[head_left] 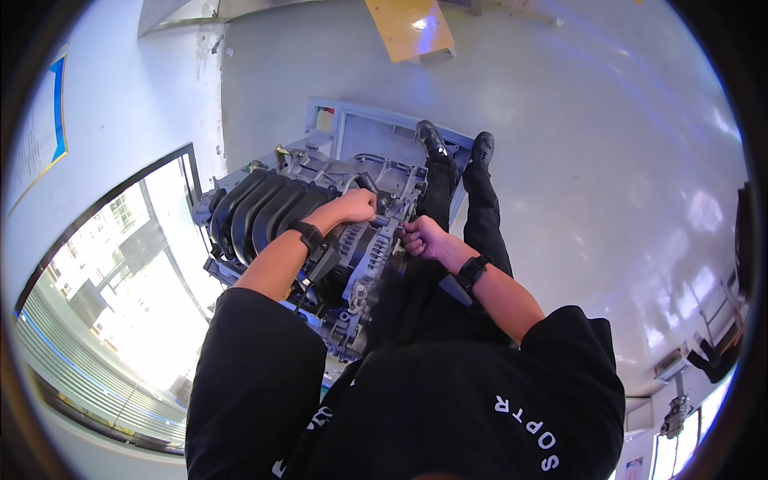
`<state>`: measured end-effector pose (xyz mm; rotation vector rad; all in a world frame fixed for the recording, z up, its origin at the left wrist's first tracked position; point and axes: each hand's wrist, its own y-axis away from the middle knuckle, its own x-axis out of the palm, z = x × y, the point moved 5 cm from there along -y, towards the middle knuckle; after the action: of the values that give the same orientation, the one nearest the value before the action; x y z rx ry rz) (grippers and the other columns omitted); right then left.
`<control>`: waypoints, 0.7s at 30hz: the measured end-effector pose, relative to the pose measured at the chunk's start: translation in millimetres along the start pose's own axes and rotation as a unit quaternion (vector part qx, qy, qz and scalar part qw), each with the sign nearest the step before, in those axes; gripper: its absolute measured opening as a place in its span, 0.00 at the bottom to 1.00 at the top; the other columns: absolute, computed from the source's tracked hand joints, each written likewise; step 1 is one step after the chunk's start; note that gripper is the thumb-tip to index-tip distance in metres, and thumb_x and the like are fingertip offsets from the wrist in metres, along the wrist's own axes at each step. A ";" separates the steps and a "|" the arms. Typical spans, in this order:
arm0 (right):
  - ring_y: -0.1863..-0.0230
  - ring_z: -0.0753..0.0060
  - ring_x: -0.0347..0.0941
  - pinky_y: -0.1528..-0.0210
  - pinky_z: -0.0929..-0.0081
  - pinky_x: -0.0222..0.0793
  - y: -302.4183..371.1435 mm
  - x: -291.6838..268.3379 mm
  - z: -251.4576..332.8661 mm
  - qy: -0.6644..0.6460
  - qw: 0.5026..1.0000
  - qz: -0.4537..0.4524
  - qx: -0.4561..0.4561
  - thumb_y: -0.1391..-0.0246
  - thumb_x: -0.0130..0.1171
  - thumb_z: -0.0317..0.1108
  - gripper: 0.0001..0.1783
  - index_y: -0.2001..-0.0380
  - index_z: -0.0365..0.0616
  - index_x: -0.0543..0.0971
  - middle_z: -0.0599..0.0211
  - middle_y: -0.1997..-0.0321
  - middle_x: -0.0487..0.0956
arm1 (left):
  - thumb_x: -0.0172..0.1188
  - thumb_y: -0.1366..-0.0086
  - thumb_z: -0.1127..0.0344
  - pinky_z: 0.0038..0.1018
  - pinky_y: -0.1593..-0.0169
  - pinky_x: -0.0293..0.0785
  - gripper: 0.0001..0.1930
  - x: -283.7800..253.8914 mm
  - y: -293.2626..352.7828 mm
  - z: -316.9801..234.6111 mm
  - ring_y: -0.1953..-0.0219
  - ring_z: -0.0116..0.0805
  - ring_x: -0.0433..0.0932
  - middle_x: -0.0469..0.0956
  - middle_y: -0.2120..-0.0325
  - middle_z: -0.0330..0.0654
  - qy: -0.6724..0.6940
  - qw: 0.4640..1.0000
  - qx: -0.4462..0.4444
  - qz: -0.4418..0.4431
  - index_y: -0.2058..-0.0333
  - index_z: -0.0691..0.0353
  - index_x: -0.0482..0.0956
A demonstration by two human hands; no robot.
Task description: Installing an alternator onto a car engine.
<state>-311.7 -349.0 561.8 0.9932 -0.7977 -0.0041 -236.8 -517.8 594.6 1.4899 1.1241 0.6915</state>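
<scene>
A car engine [390,171] is right in front of me, with a black ribbed intake manifold [272,200] on its left part. My left hand [358,206] is closed over the top of the engine, beside a finned alternator [370,250]; whatever its fingers grip is hidden. At the engine's right side, my right hand [424,238] has its fingers curled against the edge. Something small may be between those fingers, but I cannot make it out. Both wrists wear black straps with dark devices attached.
The engine rests by a light metal stand [376,108]. My shoes [432,138] and legs are close to its right side. A bright window [120,264] and white wall are at the left. A yellow-topped box [412,30] stands on the grey floor [576,160] at the far side.
</scene>
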 end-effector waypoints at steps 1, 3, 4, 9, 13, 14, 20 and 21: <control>0.88 0.75 0.64 0.86 0.77 0.57 5.0 1.8 4.1 -0.002 1.000 0.014 0.014 0.42 0.47 0.34 0.12 0.76 0.40 0.72 0.71 0.87 0.68 | 0.61 0.55 0.67 0.33 0.59 0.71 0.11 0.1 2.7 1.7 0.63 0.45 0.78 0.79 0.70 0.51 0.011 1.000 -0.005 -0.004 0.71 0.64 0.80; 0.87 0.75 0.67 0.86 0.79 0.56 14.3 4.8 12.5 -0.009 0.999 0.037 0.040 0.42 0.47 0.36 0.12 0.75 0.41 0.71 0.71 0.86 0.69 | 0.61 0.55 0.67 0.33 0.59 0.71 0.11 0.9 4.0 6.1 0.63 0.45 0.78 0.79 0.70 0.51 0.017 1.000 -0.007 -0.003 0.71 0.64 0.80; 0.86 0.75 0.68 0.86 0.80 0.56 16.8 7.9 14.2 -0.011 0.997 0.049 0.052 0.41 0.47 0.37 0.13 0.75 0.41 0.71 0.71 0.86 0.70 | 0.62 0.56 0.67 0.33 0.58 0.71 0.11 1.4 5.0 9.0 0.63 0.44 0.78 0.79 0.70 0.51 0.023 1.000 -0.009 -0.003 0.71 0.64 0.80; 0.89 0.76 0.63 0.87 0.79 0.53 10.0 0.5 3.2 0.123 0.987 -0.032 -0.100 0.40 0.46 0.37 0.14 0.77 0.42 0.71 0.74 0.88 0.67 | 0.62 0.57 0.66 0.33 0.57 0.72 0.11 -1.3 2.9 0.0 0.62 0.45 0.78 0.79 0.70 0.50 0.012 1.000 -0.005 -0.006 0.72 0.63 0.80; 0.91 0.77 0.59 0.88 0.78 0.50 -6.5 0.6 -15.3 0.005 0.999 -0.024 -0.020 0.39 0.45 0.37 0.14 0.78 0.44 0.70 0.76 0.89 0.65 | 0.63 0.58 0.65 0.33 0.57 0.72 0.11 -0.9 0.9 -2.1 0.62 0.46 0.77 0.79 0.70 0.51 -0.003 1.000 -0.013 -0.010 0.72 0.62 0.81; 0.91 0.77 0.59 0.88 0.78 0.50 -8.5 -5.6 -14.6 0.007 1.000 -0.024 -0.020 0.39 0.45 0.37 0.14 0.78 0.44 0.70 0.76 0.89 0.65 | 0.63 0.58 0.65 0.33 0.57 0.72 0.11 -2.0 1.2 -3.9 0.62 0.46 0.77 0.79 0.70 0.51 -0.013 1.000 -0.009 -0.013 0.72 0.62 0.81; 0.84 0.75 0.72 0.86 0.81 0.62 9.4 1.0 7.5 -0.012 0.992 0.078 0.097 0.42 0.50 0.48 0.24 0.67 0.31 0.76 0.63 0.82 0.76 | 0.62 0.56 0.67 0.32 0.57 0.71 0.11 -0.6 7.5 4.0 0.62 0.44 0.78 0.79 0.69 0.50 0.025 0.999 -0.024 -0.005 0.71 0.63 0.80; 0.84 0.75 0.72 0.86 0.81 0.62 8.7 3.8 5.5 -0.011 0.992 0.078 0.095 0.42 0.50 0.48 0.24 0.67 0.31 0.76 0.63 0.82 0.76 | 0.62 0.56 0.67 0.32 0.57 0.71 0.11 -1.9 6.6 4.3 0.62 0.44 0.78 0.79 0.69 0.50 0.024 0.999 -0.024 -0.006 0.71 0.63 0.80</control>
<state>-315.3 -349.5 572.2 1.1098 -0.9068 0.1987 -231.8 -520.9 600.2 1.4318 1.1454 0.7449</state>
